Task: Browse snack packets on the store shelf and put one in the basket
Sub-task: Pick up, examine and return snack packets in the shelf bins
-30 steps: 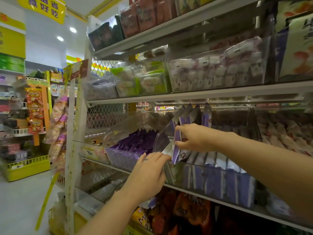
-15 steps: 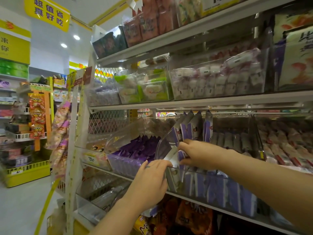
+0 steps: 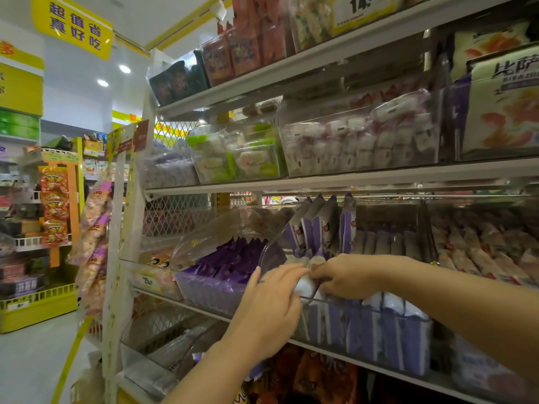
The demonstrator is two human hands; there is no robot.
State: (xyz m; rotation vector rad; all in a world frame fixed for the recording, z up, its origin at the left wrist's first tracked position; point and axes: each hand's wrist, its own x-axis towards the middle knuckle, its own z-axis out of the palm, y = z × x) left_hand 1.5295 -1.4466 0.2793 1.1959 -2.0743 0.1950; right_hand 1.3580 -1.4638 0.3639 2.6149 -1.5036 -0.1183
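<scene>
Purple-and-white snack packets (image 3: 388, 330) stand in rows inside a clear bin (image 3: 431, 345) on the middle shelf; several more (image 3: 326, 225) stick up higher behind. My right hand (image 3: 350, 277) reaches in from the right, its fingers curled down onto the tops of the front packets, pinching one. My left hand (image 3: 271, 307) comes up from below at the bin's left front corner. Its thumb and fingers sit on either side of the bin's raised clear flap (image 3: 271, 249), and the fingertips touch a white packet top. Both hands nearly meet. No basket is in view.
A neighbouring bin of dark purple packets (image 3: 227, 263) sits to the left, pinkish packets (image 3: 481, 252) to the right. Shelves above hold white and green sweets (image 3: 358, 141). Orange bags (image 3: 318, 377) fill the shelf below. An aisle floor (image 3: 32, 360) and yellow racks lie left.
My right hand has dropped from the tall upright packets to the front row and now meets the left hand. The left hand stays at the flap.
</scene>
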